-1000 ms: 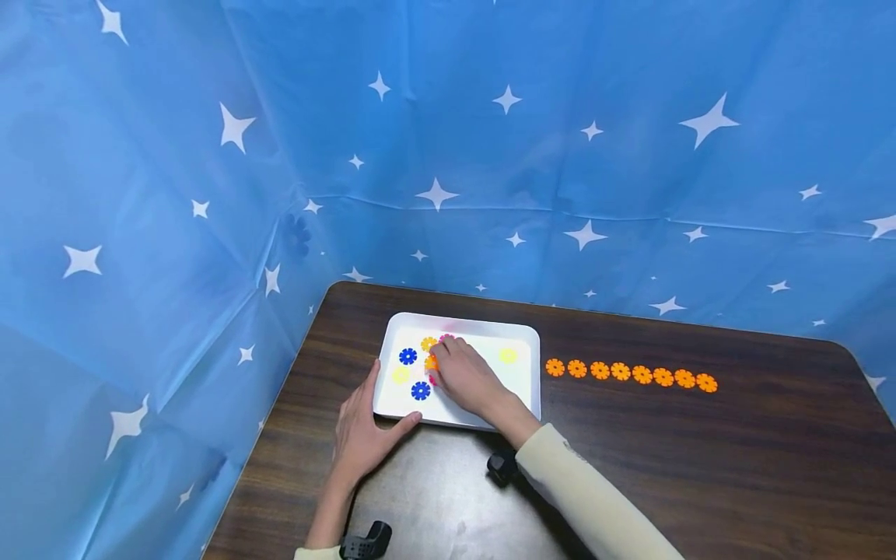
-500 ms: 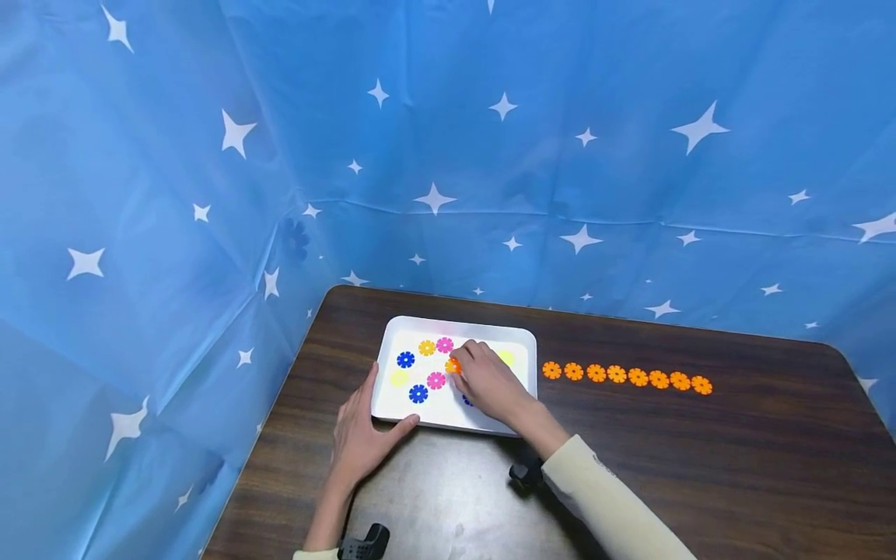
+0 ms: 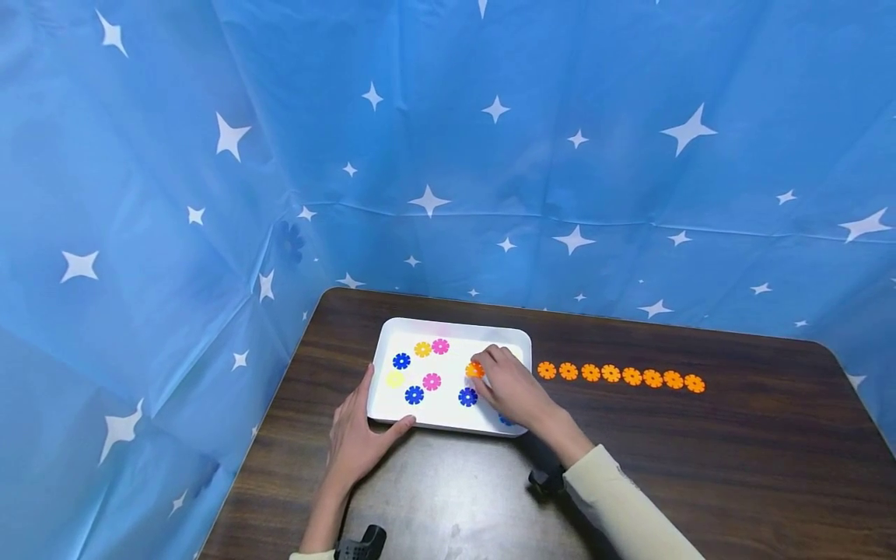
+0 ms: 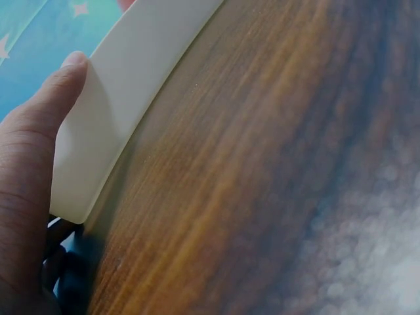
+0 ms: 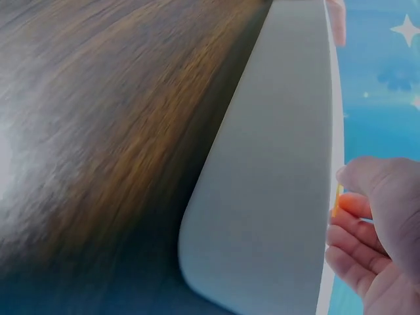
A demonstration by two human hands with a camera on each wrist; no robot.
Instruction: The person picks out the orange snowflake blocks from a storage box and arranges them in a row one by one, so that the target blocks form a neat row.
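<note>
In the head view, a white tray holds several flower-shaped interlocking discs, among them a pink disc, a blue disc, a pale yellow disc and an amber disc. Over the tray's right part, my right hand pinches an orange interlocking disc between thumb and fingers. That hand covers part of the tray. My left hand rests spread against the front left corner, its straight thumb pressing the front wall in the left wrist view.
Several orange discs lie in a row on the dark wooden table, just right of the tray. A blue curtain with white stars hangs behind and to the left of the table.
My right hand has moved rightward across the tray with the orange disc, uncovering pink and blue discs and covering the yellow one at the right. The left hand stays at its corner.
</note>
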